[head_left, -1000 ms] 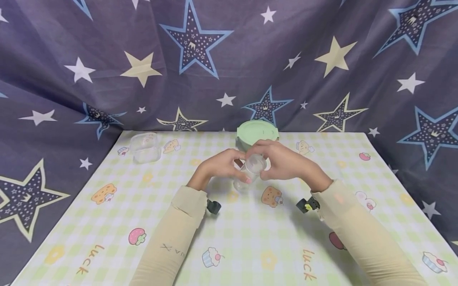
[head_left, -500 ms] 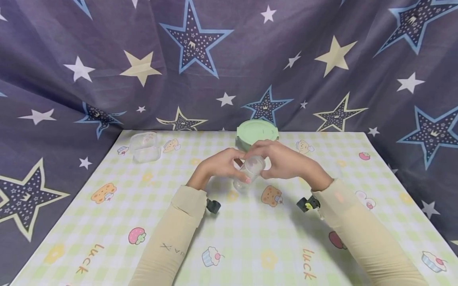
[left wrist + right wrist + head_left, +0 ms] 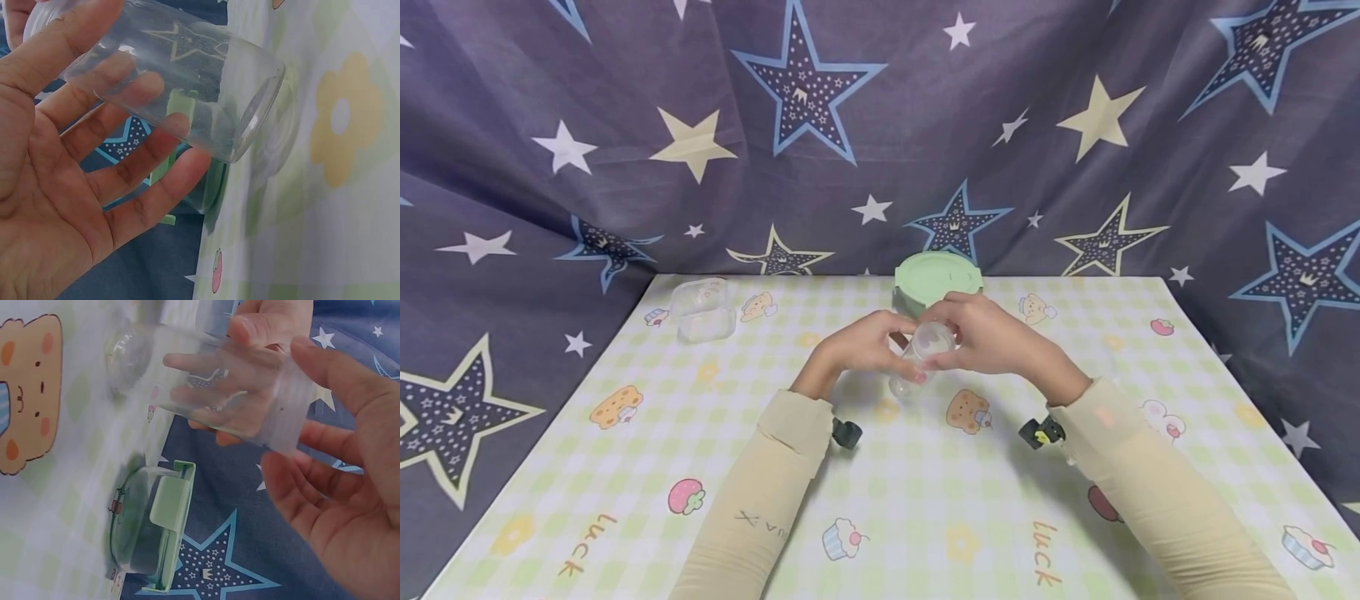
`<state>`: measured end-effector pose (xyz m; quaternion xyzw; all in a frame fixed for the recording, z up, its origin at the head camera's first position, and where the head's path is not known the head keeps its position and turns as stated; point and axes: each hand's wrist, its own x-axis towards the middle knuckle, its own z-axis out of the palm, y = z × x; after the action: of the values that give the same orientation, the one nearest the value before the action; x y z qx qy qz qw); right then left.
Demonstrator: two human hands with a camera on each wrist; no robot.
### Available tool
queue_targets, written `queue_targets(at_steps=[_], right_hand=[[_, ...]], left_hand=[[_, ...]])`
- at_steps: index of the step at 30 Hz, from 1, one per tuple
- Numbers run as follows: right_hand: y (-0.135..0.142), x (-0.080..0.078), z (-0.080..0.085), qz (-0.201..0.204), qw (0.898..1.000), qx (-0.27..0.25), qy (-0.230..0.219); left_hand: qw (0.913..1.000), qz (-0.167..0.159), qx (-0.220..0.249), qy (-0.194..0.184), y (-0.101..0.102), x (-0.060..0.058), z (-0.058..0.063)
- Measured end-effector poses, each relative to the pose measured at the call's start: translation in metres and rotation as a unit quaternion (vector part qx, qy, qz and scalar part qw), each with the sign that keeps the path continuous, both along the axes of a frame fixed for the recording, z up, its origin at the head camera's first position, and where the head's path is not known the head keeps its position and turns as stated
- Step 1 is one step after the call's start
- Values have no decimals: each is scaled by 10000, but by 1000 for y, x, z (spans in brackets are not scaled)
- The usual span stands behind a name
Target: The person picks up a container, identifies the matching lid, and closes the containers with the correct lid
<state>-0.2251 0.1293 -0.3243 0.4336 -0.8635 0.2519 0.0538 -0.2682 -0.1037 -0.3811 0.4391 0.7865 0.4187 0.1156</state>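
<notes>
A clear, see-through jar is tilted close over the checked tablecloth, its base nearest the cloth in the left wrist view. My left hand grips the jar's body, thumb on the near side and fingers behind. Around the translucent lid at the jar's upper end, my right hand has its thumb and fingertips at the rim. Through the clear wall in the right wrist view, the left fingers show, and nothing else appears inside the jar.
Behind the hands stands a glass container with a pale green clip lid. A clear plastic box sits at the table's back left corner. A dark star-patterned curtain hangs along the table's back edge.
My right thumb has shifted left across the front of the lid, and the right hand has turned slightly with it. The left hand keeps its grip on the jar.
</notes>
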Motion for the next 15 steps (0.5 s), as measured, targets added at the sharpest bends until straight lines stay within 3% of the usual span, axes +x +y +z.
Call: queue_targets(at_steps=[5,12,15], right_hand=[[1,-2,-5,93,9997,45,223],[7,-3,0,999,9950,7,-69],[7,-4,2,1089,9940,54,-47]], left_hand=[[9998,113,1,-138,-1,-1,-1],[9990,243,-112,-345,-3,-2,-3],[9991,277,-141,-280,-3,-2,-3]])
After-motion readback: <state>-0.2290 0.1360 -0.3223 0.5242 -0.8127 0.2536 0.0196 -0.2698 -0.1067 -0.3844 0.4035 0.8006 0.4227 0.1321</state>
